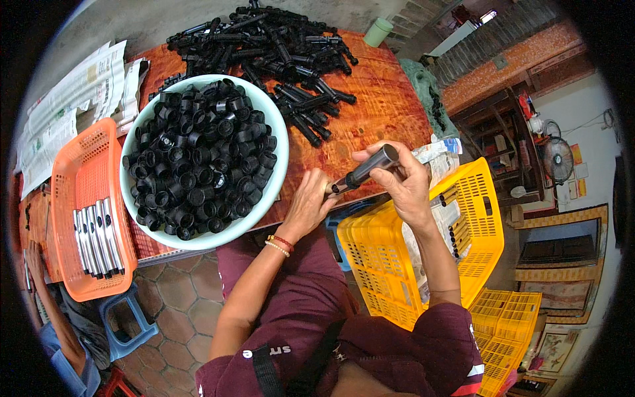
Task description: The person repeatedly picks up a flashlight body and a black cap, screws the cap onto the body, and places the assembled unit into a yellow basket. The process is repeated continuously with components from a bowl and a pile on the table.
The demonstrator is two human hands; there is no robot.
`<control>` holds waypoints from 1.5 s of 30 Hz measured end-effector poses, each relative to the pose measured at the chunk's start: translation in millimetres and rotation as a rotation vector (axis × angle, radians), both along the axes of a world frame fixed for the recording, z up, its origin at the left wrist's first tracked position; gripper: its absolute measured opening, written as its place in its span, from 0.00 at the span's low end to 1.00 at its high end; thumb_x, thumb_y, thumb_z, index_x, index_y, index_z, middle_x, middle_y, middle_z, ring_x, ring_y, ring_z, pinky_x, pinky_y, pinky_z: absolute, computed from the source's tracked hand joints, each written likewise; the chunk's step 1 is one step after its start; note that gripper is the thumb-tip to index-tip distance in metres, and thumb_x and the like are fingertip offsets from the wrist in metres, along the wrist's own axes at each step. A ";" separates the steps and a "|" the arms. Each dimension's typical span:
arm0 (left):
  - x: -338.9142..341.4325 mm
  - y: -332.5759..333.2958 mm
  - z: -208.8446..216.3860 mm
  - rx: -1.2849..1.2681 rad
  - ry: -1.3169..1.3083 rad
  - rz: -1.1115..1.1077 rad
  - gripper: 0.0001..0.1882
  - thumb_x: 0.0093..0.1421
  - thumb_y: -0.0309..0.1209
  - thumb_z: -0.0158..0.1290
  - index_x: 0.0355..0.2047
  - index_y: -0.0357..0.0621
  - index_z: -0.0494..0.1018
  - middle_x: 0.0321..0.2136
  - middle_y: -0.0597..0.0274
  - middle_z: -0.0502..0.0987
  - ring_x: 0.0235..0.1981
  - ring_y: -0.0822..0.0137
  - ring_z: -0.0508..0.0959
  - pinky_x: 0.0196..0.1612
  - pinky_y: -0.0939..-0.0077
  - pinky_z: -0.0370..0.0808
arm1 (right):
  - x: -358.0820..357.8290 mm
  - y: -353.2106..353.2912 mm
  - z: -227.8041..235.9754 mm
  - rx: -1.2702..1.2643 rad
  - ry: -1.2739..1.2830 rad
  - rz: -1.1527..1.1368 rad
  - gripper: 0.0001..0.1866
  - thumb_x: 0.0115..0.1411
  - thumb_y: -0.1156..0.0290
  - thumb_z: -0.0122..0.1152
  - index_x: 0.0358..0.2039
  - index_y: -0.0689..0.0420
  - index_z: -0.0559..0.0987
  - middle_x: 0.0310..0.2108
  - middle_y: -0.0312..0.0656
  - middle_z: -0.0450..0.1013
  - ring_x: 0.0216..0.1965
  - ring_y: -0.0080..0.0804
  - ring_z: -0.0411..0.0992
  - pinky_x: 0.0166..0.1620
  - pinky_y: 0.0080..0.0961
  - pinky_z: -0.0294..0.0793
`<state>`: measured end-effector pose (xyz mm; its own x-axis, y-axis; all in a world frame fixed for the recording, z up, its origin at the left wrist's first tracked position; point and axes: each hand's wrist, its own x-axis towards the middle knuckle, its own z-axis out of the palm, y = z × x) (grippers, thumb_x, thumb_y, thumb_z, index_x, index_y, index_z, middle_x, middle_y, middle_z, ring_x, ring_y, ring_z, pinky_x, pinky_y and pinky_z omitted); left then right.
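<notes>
dark tube: tilted, between your hands, by the table's front edge
left hand: you're gripping its lower end
right hand: you're holding its upper part
pale bowl: leftward, heaped black caps

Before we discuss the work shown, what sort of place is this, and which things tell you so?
Probably a small assembly workshop: a pale basin heaped with small black cup-shaped parts, a pile of black tubular pieces on the reddish table, and a dark tube being handled.
</notes>
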<state>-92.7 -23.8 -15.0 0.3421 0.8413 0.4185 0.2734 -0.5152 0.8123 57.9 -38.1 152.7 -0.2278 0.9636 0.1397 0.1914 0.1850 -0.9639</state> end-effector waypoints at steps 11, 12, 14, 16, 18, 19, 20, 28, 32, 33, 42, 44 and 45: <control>-1.1 -0.7 3.7 -0.003 0.023 -0.012 0.14 0.51 0.24 0.58 0.32 0.37 0.63 0.33 0.51 0.61 0.38 0.50 0.65 0.41 0.58 0.64 | -1.2 0.8 1.1 0.054 -0.060 -0.112 0.18 0.55 0.79 0.64 0.46 0.63 0.72 0.41 0.44 0.76 0.42 0.25 0.74 0.48 0.23 0.74; -0.6 -0.6 3.6 0.001 0.022 -0.015 0.14 0.51 0.24 0.58 0.32 0.37 0.63 0.33 0.51 0.61 0.38 0.50 0.65 0.41 0.58 0.64 | -1.0 1.0 1.8 0.051 -0.061 -0.133 0.18 0.55 0.79 0.65 0.45 0.63 0.72 0.40 0.43 0.76 0.42 0.24 0.74 0.47 0.23 0.74; -0.2 -0.6 2.8 0.003 0.025 -0.016 0.14 0.51 0.24 0.58 0.32 0.37 0.63 0.33 0.51 0.61 0.38 0.50 0.65 0.41 0.58 0.64 | -1.0 1.2 1.6 0.044 -0.060 -0.172 0.18 0.53 0.79 0.67 0.44 0.63 0.73 0.39 0.41 0.77 0.40 0.23 0.75 0.46 0.22 0.75; -0.1 -0.4 1.7 0.000 0.030 -0.014 0.14 0.50 0.24 0.58 0.32 0.37 0.63 0.33 0.51 0.60 0.38 0.50 0.65 0.41 0.58 0.64 | -1.2 1.0 0.0 0.075 -0.050 -0.185 0.17 0.53 0.79 0.67 0.43 0.63 0.73 0.37 0.40 0.76 0.38 0.22 0.74 0.45 0.21 0.75; -0.8 -0.8 2.0 -0.014 0.049 -0.008 0.14 0.50 0.24 0.58 0.32 0.37 0.63 0.33 0.51 0.61 0.38 0.50 0.65 0.41 0.58 0.64 | -1.7 0.9 -1.8 0.086 -0.041 -0.196 0.17 0.53 0.79 0.67 0.42 0.63 0.73 0.35 0.39 0.76 0.37 0.21 0.74 0.43 0.20 0.75; -0.7 -0.8 2.3 -0.020 0.058 -0.007 0.14 0.50 0.24 0.58 0.32 0.37 0.63 0.33 0.51 0.61 0.38 0.50 0.65 0.41 0.58 0.64 | -1.8 0.5 -1.8 0.081 -0.039 -0.205 0.17 0.52 0.79 0.68 0.42 0.63 0.73 0.35 0.38 0.76 0.36 0.20 0.74 0.43 0.19 0.75; -0.4 -0.4 1.6 -0.011 0.050 -0.007 0.15 0.50 0.24 0.58 0.32 0.37 0.63 0.33 0.51 0.61 0.38 0.50 0.65 0.41 0.58 0.64 | -2.1 0.1 -1.8 0.076 -0.036 -0.214 0.17 0.52 0.80 0.68 0.41 0.63 0.73 0.34 0.38 0.75 0.36 0.20 0.74 0.42 0.19 0.75; -0.8 -1.0 4.7 -0.009 0.013 -0.013 0.14 0.50 0.23 0.58 0.32 0.37 0.64 0.34 0.51 0.61 0.38 0.50 0.65 0.41 0.59 0.64 | -8.6 -0.3 2.5 0.131 -0.141 -0.263 0.18 0.49 0.78 0.71 0.39 0.64 0.74 0.32 0.37 0.76 0.32 0.19 0.74 0.36 0.18 0.77; -0.1 -1.2 2.9 0.001 -0.001 0.001 0.14 0.50 0.23 0.59 0.32 0.38 0.64 0.33 0.52 0.62 0.38 0.51 0.65 0.41 0.59 0.64 | -14.3 -5.3 10.2 0.176 -0.269 -0.269 0.19 0.47 0.77 0.73 0.38 0.63 0.74 0.30 0.38 0.76 0.30 0.18 0.74 0.35 0.18 0.77; 0.0 -1.2 3.3 0.006 -0.001 0.002 0.14 0.50 0.23 0.59 0.32 0.38 0.64 0.33 0.52 0.62 0.38 0.51 0.65 0.41 0.59 0.64 | -14.0 -5.6 9.8 0.208 -0.324 -0.271 0.19 0.47 0.76 0.73 0.38 0.63 0.74 0.29 0.37 0.77 0.30 0.18 0.74 0.34 0.18 0.77; 0.0 0.2 2.1 0.018 0.014 0.009 0.14 0.50 0.24 0.59 0.31 0.38 0.64 0.32 0.52 0.62 0.37 0.51 0.65 0.40 0.60 0.64 | -7.4 -1.6 16.9 0.257 -0.493 -0.197 0.20 0.47 0.73 0.73 0.39 0.62 0.74 0.29 0.38 0.76 0.30 0.20 0.75 0.34 0.19 0.75; 0.4 0.5 2.0 0.025 0.009 0.008 0.14 0.50 0.24 0.59 0.30 0.38 0.64 0.32 0.52 0.62 0.37 0.52 0.65 0.40 0.60 0.64 | 0.2 3.5 17.8 0.239 -0.525 -0.145 0.21 0.49 0.78 0.71 0.42 0.63 0.72 0.31 0.36 0.75 0.32 0.18 0.73 0.36 0.16 0.74; 0.2 0.5 2.6 0.027 0.008 0.008 0.13 0.50 0.24 0.59 0.30 0.38 0.64 0.32 0.52 0.62 0.37 0.52 0.65 0.40 0.60 0.64 | 1.6 5.8 20.3 0.216 -0.511 -0.127 0.20 0.50 0.76 0.70 0.43 0.62 0.73 0.30 0.35 0.74 0.32 0.17 0.73 0.35 0.14 0.73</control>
<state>-92.5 -23.4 -12.5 0.3389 0.8327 0.4380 0.2842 -0.5344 0.7960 59.6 -32.3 173.0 -0.2028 0.9495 0.2395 0.6567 0.3133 -0.6860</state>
